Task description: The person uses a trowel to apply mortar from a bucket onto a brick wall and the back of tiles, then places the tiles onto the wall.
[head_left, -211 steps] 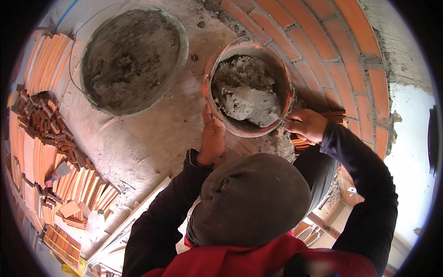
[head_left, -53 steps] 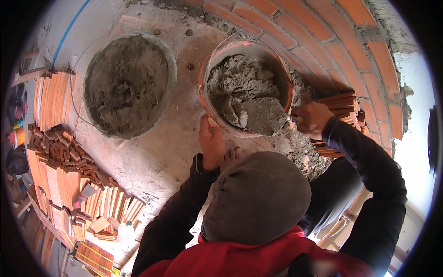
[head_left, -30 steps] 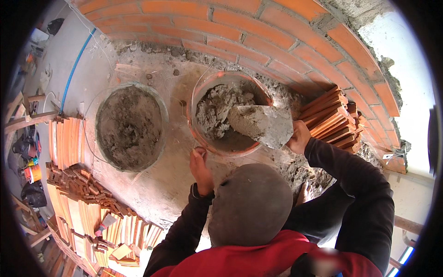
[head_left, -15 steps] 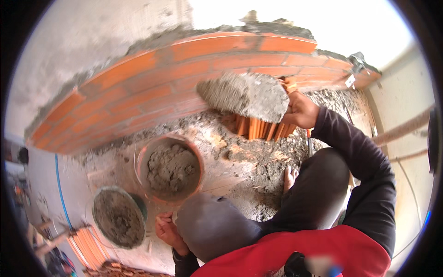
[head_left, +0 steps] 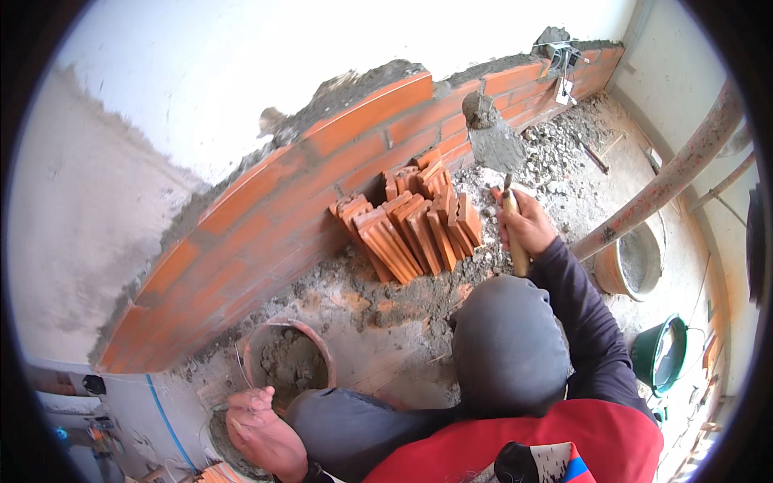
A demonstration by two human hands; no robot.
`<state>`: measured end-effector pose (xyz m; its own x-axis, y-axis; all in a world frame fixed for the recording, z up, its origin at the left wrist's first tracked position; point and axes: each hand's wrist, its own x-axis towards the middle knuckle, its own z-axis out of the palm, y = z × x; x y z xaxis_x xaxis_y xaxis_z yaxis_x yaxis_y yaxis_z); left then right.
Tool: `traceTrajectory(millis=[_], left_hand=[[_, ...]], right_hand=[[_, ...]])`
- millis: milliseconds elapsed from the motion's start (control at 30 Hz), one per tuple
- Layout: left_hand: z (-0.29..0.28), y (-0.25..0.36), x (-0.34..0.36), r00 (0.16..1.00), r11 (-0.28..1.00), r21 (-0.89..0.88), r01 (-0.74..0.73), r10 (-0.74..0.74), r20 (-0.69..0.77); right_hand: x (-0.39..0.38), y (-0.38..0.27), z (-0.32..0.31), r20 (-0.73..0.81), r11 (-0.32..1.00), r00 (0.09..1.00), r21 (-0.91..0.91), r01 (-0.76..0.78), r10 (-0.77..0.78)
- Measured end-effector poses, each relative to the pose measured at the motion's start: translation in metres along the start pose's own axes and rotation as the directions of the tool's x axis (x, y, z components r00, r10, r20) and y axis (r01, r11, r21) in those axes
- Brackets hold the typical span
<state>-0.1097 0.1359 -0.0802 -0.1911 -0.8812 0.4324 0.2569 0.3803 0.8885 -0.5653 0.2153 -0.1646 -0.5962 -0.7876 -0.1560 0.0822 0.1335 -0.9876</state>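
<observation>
My right hand [head_left: 531, 225] is closed around the wooden handle of a trowel [head_left: 497, 149]. The blade points away from me toward the low brick wall [head_left: 338, 161], and a lump of wet mortar [head_left: 480, 109] sits at its far end. Left of that hand, a stack of thin orange bricks [head_left: 411, 229] leans on edge at the wall's foot. My left hand [head_left: 267, 435] is held low on the left, palm partly up, fingers loosely apart with nothing in them. Just beyond it stands a bucket of mortar [head_left: 286, 358]; a second mortar bucket [head_left: 221, 439] is mostly hidden behind the hand.
A thick mortar-spotted pole [head_left: 668, 177] slants across the right side. Past my right arm stand a pale bucket [head_left: 632, 262] and a green bucket [head_left: 660, 354]. Rubble [head_left: 555, 153] lines the wall's foot. A blue hose [head_left: 167, 419] crosses the floor at left.
The view has turned right. My right hand has brought the trowel from above the brick stack to its right; most of the mortar load is now a lump at the blade's end. My left hand has opened.
</observation>
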Motion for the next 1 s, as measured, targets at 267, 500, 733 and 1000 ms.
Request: traceTrajectory(millis=[267, 500, 733, 1000], left_hand=[[0.078, -0.03, 0.005, 0.993, 0.992, -0.021, 0.121, -0.121, 0.01], [0.132, -0.058, 0.02, 0.969, 0.969, 0.034, 0.243, -0.244, 0.03], [0.14, -0.083, 0.028, 0.942, 0.936, 0.126, 0.329, -0.335, 0.025], [0.143, -0.096, 0.033, 0.927, 0.907, 0.221, 0.359, -0.373, 0.025]], right_hand=[[0.097, 0.027, -0.029, -0.418, 0.986, 0.903, 0.081, 0.146, -0.1], [0.129, 0.023, -0.016, -0.462, 0.964, 0.852, -0.026, 0.264, -0.246], [0.136, 0.026, -0.012, -0.437, 0.91, 0.802, -0.266, 0.318, -0.408], [0.142, 0.039, -0.014, -0.385, 0.785, 0.716, -0.494, 0.374, -0.583]])
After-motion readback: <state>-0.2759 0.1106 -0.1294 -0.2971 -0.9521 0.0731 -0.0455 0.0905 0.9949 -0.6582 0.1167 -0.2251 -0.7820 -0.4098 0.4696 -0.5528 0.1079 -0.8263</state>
